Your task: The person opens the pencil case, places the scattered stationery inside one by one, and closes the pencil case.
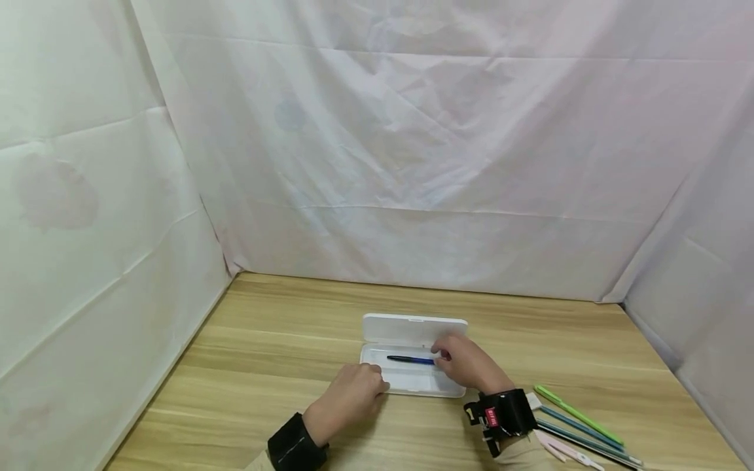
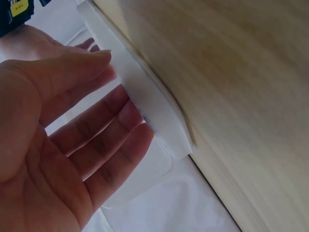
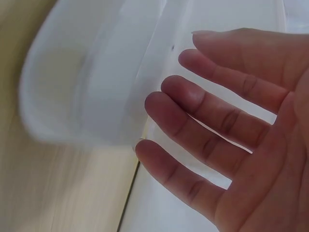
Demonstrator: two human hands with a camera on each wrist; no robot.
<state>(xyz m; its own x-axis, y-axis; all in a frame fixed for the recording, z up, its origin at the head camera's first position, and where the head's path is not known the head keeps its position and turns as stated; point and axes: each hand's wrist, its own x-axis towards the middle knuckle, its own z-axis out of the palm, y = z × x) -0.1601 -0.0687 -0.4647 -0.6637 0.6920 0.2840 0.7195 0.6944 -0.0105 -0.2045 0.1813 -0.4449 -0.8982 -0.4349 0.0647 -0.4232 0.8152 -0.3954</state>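
A white pencil case (image 1: pixel 412 384) lies with its lid (image 1: pixel 406 329) raised at the back. Inside is a blue pen (image 1: pixel 412 360) with a black end pointing left; its right end meets my right fingertips in the head view. My left hand (image 1: pixel 357 387) holds the front left corner, thumb at the case's wall (image 2: pixel 140 92) and fingers reaching behind its rim. Over the right part of the case is my right hand (image 1: pixel 465 361). Its fingers (image 3: pixel 198 140) are loosely bent and spread, and nothing shows between them in the right wrist view.
To the right of my right wrist lie a green pen (image 1: pixel 577 413), several dark pencils (image 1: pixel 589 439), a white eraser (image 1: pixel 533 400) and a pink compass (image 1: pixel 565 450). White cloth (image 1: pixel 412 163) hangs around the wooden table (image 1: pixel 283 327).
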